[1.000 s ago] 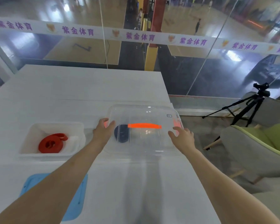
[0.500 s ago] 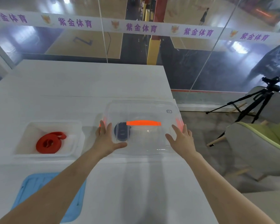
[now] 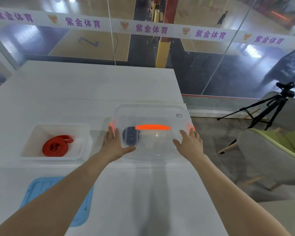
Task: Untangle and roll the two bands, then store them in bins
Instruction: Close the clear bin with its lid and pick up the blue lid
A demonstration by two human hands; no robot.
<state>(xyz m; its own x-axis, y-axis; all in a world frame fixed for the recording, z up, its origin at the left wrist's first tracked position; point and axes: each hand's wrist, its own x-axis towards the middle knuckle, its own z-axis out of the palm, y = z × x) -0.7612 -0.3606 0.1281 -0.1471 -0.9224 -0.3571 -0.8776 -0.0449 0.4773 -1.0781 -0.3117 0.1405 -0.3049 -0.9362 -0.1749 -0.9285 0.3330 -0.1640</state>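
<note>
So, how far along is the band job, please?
Done: red band rolled in the white bin, dark band rolled in the clear bin. In hand: left hand and right hand press its clear lid. Left: perhaps covering the white bin; blue lid lies nearby.

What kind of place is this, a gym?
Most likely a sports centre. Through the glass you look down on wooden courts with painted lines, the banner on the glass reads "sports" in Chinese, and a rolled red band for exercise sits in a white bin.
</note>
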